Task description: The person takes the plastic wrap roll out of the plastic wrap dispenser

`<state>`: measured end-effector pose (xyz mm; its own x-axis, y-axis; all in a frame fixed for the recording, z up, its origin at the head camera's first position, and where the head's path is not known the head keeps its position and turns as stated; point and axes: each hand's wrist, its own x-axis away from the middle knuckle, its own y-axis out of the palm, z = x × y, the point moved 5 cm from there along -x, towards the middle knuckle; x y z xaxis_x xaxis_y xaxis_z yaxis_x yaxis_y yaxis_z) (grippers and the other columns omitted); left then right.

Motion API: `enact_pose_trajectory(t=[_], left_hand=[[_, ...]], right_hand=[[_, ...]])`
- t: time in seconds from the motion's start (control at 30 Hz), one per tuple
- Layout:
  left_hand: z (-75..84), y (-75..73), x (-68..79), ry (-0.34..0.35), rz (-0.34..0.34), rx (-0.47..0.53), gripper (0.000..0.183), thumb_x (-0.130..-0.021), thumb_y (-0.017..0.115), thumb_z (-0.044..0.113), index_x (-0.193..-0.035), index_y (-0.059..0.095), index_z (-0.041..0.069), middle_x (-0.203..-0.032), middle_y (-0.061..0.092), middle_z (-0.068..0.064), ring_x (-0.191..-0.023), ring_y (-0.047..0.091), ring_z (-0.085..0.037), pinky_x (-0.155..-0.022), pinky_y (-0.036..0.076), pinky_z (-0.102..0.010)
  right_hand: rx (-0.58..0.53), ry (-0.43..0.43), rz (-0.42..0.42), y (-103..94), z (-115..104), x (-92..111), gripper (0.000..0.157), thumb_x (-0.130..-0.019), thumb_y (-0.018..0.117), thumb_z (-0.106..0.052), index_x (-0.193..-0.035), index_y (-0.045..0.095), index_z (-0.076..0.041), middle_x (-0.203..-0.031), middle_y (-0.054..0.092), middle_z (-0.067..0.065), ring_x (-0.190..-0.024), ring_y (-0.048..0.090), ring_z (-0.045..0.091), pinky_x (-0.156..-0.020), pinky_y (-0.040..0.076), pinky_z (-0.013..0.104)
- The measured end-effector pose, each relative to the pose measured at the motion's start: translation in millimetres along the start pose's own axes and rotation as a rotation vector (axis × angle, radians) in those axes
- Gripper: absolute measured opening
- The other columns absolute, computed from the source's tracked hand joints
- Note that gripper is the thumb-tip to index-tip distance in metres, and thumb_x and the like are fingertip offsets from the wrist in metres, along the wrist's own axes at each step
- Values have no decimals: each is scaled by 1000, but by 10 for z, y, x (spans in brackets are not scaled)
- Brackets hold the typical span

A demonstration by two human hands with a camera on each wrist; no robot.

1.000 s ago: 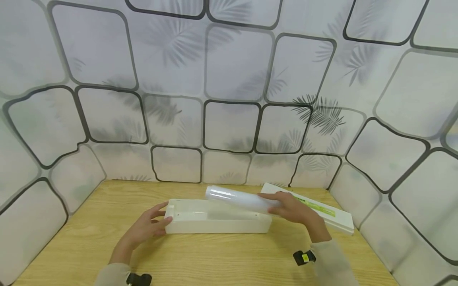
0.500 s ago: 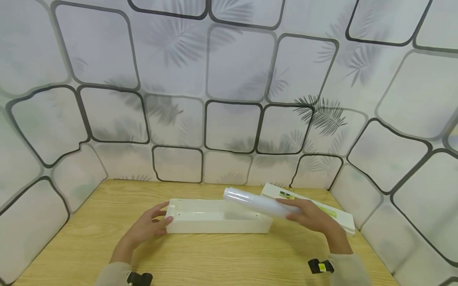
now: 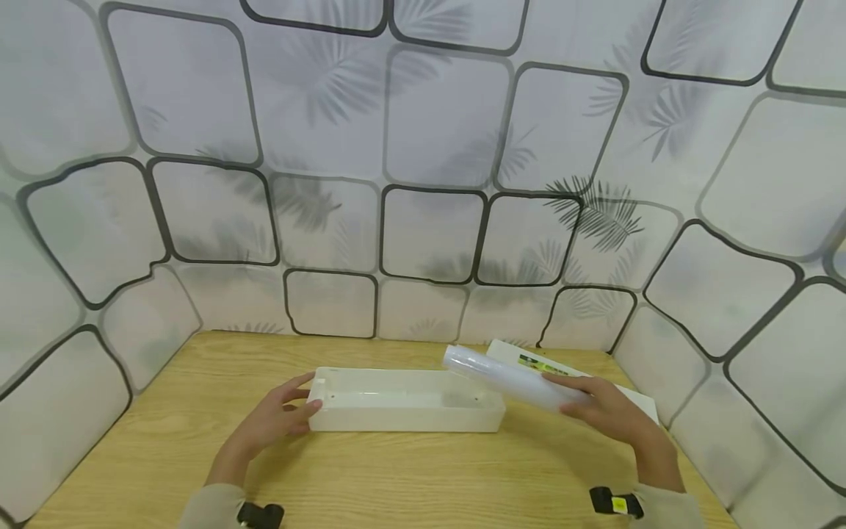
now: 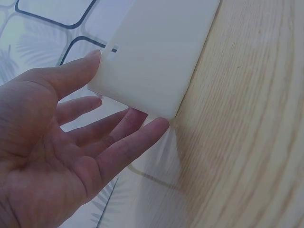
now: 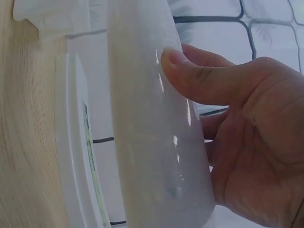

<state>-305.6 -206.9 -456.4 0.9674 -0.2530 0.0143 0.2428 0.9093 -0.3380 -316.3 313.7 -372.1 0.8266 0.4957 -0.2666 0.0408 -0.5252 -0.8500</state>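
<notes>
A long cream plastic box [image 3: 406, 421], open at the top, lies on the table. My left hand [image 3: 274, 419] holds its left end, thumb at the near corner and fingers around the far side. The left wrist view shows the fingertips [image 4: 160, 126] against the box's lower edge. To the right, my right hand [image 3: 608, 408] grips a roll of clear plastic film [image 3: 509, 378] near its right end, with the thumb along one side and fingers behind. The roll slants above the box's right end, its left end raised. Part of its far side is hidden by the hand.
A long white lid [image 3: 505, 353] with a green label lies slantwise at the back right, partly behind the roll and right hand. Patterned wall covering [image 3: 429, 235] rises behind the wooden table [image 3: 396, 477] and along both sides.
My right hand has carried the film roll rightward, from over the box to beyond its right end and in front of the lid. The left hand and box stay in place.
</notes>
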Motion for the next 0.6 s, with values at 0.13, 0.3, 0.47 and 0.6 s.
enact_pose_trajectory(t=[0.13, 0.3, 0.47, 0.6], left_hand=[[-1, -2, -8, 6, -3, -6, 76, -105, 62, 24, -162, 20, -5, -152, 38, -43, -118, 66, -41, -89, 63, -44], [-13, 6, -7, 20, -12, 1, 76, -105, 62, 23, -161, 20, -6, -152, 38, -43, -119, 65, -42, -89, 63, -44], [-27, 8, -13, 4, 1, 1, 76, -104, 63, 24, -161, 22, -4, -152, 39, -42, -120, 65, -41, -88, 64, -42], [-24, 3, -13, 5, 3, -3, 75, -104, 63, 24, -161, 22, -4, -152, 39, -42, -120, 65, -41, -88, 64, -43]], right_hand=[[13, -14, 11, -52, 30, 69, 46, -95, 74, -21, -139, 66, -11, -135, 67, 23, -121, 57, 0, -87, 53, 20], [1, -10, 23, -107, 76, 135, 45, -94, 75, -19, -138, 67, -11, -133, 69, 23, -116, 57, -5, -83, 53, 20], [-24, 22, 15, -158, 163, 182, 45, -94, 74, -18, -138, 67, -9, -133, 67, 27, -112, 56, -7, -80, 52, 19], [-62, 29, -8, -177, 219, 212, 46, -95, 73, -16, -139, 65, -4, -136, 63, 32, -111, 55, -8, -77, 51, 19]])
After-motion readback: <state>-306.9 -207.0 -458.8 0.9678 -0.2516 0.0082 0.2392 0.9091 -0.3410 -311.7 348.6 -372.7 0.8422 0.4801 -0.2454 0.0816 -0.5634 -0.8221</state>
